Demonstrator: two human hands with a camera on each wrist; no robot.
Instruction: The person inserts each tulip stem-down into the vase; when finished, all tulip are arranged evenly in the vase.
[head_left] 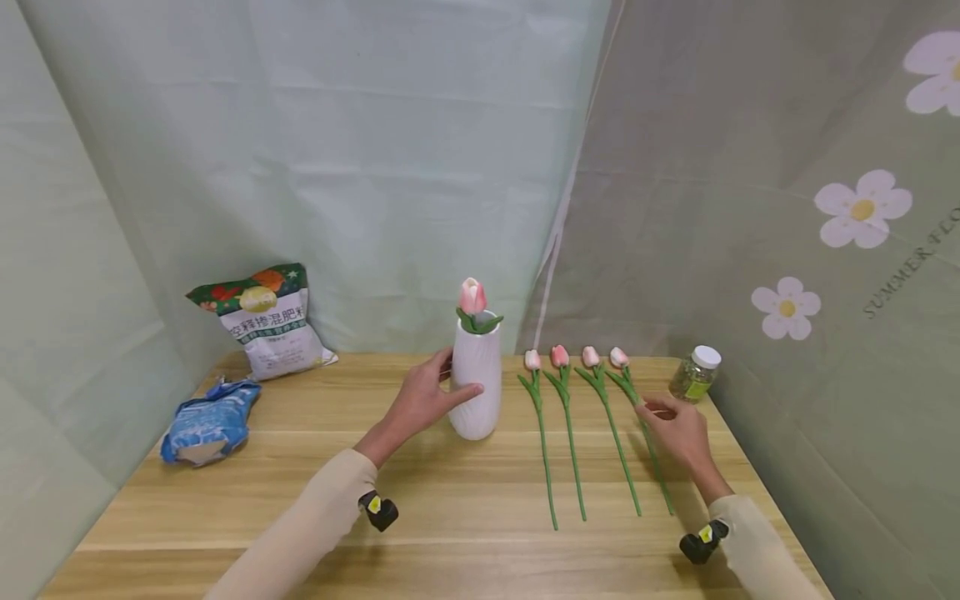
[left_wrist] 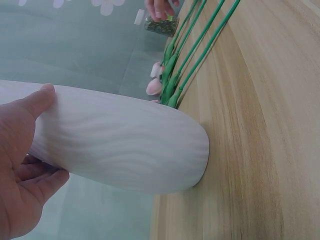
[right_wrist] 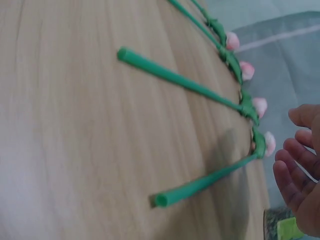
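A white ribbed vase stands upright on the wooden table, with one pink tulip in its mouth. My left hand holds the vase from the left side, thumb across the front and fingers behind; the left wrist view shows this hand around the upper part. To the right, several tulips lie in a row. Over the rightmost tulip hovers my right hand. In the right wrist view its loosely bent fingers appear apart from that tulip's green stem, with nothing between them.
A clear jar with a white lid stands at the back right, close beyond the right hand. At the back left a fertilizer bag leans on the curtain, and a crumpled blue bag lies before it.
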